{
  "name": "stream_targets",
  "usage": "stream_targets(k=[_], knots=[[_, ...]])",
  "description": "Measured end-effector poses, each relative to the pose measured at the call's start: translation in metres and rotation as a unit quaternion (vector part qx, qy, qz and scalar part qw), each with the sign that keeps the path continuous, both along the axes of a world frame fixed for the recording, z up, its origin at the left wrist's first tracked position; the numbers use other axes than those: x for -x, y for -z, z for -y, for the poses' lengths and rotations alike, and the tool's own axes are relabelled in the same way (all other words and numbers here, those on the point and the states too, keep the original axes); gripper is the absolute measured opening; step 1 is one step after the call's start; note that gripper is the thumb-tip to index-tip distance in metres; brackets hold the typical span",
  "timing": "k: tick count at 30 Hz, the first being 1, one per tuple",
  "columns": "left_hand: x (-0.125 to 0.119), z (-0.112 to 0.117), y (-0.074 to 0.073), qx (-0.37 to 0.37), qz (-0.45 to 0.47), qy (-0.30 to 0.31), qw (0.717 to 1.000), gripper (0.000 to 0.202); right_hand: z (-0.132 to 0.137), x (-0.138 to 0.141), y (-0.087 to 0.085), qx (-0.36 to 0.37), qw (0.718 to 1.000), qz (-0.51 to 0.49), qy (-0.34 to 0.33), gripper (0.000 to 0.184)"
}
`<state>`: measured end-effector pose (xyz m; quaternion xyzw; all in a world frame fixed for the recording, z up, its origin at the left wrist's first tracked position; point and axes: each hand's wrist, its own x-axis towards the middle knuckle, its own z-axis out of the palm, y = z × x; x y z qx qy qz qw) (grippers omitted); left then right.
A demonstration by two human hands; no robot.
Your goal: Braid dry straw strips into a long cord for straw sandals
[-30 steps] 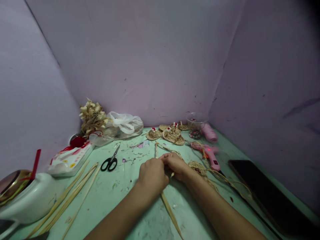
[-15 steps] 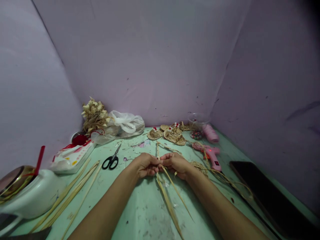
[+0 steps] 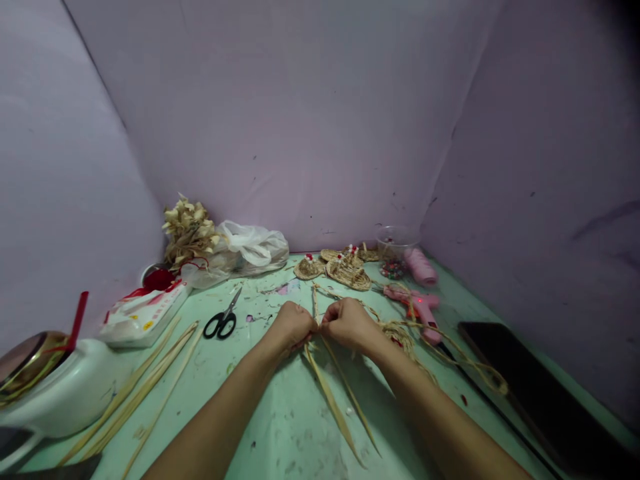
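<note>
My left hand (image 3: 296, 325) and my right hand (image 3: 347, 325) meet over the middle of the table, both closed with fingertips pinched close together. Between them runs a thin braid (image 3: 315, 303) of dried plant fibre, its upper part lying beyond my hands. Out of my grip toward me hang loose, pale straw-coloured strips (image 3: 330, 397), splayed on the table. The exact crossing of the strips is hidden by my fingers. A coil of braided cord (image 3: 400, 337) lies just right of my right hand.
Black-handled scissors (image 3: 223, 323) and more dried strips (image 3: 145, 383) lie left. A pink glue gun (image 3: 423, 310) and a dark phone-like slab (image 3: 530, 393) are right. Woven pieces with beads (image 3: 349, 270), a plastic bag (image 3: 255, 247) and a clear tub (image 3: 395, 243) stand at the back.
Both hands have turned over, backs more upward, still pinching the braid. The loose strips have shifted left and spread apart. The cord beside my right hand has moved slightly.
</note>
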<state>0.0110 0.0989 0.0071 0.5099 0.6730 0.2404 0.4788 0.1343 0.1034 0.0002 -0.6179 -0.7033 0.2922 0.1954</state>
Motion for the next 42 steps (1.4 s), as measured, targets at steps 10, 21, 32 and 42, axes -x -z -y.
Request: stream_targets(k=[10,21,32,42], knots=[[0.018,-0.010,0.014,0.049,0.083,0.045,0.994,0.010,0.016,0.012,-0.011,-0.102,0.986,0.092,-0.092,0.016],[0.025,-0.011,0.005,0.039,0.159,0.094,0.982,0.008,0.002,-0.005,-0.017,0.168,0.954,-0.246,0.044,0.012],[0.024,-0.011,0.010,0.011,0.135,0.143,0.980,0.005,0.002,0.009,0.006,0.238,0.921,-0.306,0.035,0.015],[0.019,0.001,-0.017,-0.012,-0.162,0.149,0.975,0.008,0.001,0.009,0.012,0.202,0.929,-0.307,0.041,0.008]])
